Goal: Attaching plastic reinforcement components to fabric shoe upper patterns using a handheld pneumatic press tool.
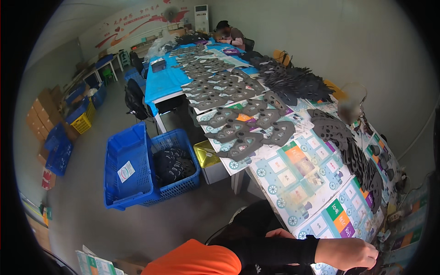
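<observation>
My left arm, in an orange sleeve with a black cover over the forearm, reaches across the bottom of the head view. At its end, my left hand (349, 253) is over the near right of the table, with its fingers curled down and closed. Whatever lies in those fingers is hidden. Behind the black cover shows a patch of skin that seems to be my right hand (279, 233); its fingers are mostly covered. Beside my left hand lies the patterned table covering (316, 201). A row of dark shaped pads (362, 165) overlaps along the table's right side.
Many grey cut-out pads (250, 121) cover the long table, with a dark heap (293, 80) beyond. Blue crates (128, 169) stand on the floor at left, one holding black pieces (173, 166). A yellow-topped box (206, 155) is beside them. Another person (231, 35) sits far off.
</observation>
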Motion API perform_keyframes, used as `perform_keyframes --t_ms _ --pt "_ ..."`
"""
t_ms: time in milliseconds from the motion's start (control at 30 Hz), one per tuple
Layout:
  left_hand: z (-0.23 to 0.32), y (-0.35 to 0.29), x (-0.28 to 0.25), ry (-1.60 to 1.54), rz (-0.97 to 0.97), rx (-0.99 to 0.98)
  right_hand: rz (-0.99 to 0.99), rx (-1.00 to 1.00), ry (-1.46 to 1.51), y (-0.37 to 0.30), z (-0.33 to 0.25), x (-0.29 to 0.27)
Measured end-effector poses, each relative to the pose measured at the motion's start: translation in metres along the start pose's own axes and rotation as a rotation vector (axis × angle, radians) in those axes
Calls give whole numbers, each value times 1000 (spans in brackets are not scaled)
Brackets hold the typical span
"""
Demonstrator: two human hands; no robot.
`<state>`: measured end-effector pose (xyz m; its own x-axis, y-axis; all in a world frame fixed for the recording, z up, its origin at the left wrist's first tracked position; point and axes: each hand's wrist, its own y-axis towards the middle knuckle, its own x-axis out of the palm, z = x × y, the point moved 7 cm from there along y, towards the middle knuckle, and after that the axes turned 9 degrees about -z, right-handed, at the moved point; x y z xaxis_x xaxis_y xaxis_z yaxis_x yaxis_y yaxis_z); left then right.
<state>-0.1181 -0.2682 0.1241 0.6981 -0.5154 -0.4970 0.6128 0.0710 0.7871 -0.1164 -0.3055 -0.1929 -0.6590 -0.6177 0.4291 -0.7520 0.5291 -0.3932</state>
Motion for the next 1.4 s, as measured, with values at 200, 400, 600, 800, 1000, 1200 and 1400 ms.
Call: perform_keyframes --t_ms 200,400,600,800,1000,1200,1400 --pt "-6 -28 -50 -21 122 -3 -73 81 -197 -37 -47 38" --pt "-38 -95 -102 -208 190 -211 575 -521 255 -135 -103 -36" --pt "-58 -125 -67 -408 185 -291 776 -556 284 -118 -112 -52" --pt "-132 -234 -19 -1115 398 -939 1015 -781 -175 -129 -170 -45" --pt "-104 -247 -16 -764 393 -1203 975 -679 -164 -118 -171 -75" --pt "-140 -236 5 -743 449 -1233 911 -469 -302 -156 -162 -100" --pt "-144 -214 27 -214 186 -1442 1215 380 -1319 -252 -135 -133"
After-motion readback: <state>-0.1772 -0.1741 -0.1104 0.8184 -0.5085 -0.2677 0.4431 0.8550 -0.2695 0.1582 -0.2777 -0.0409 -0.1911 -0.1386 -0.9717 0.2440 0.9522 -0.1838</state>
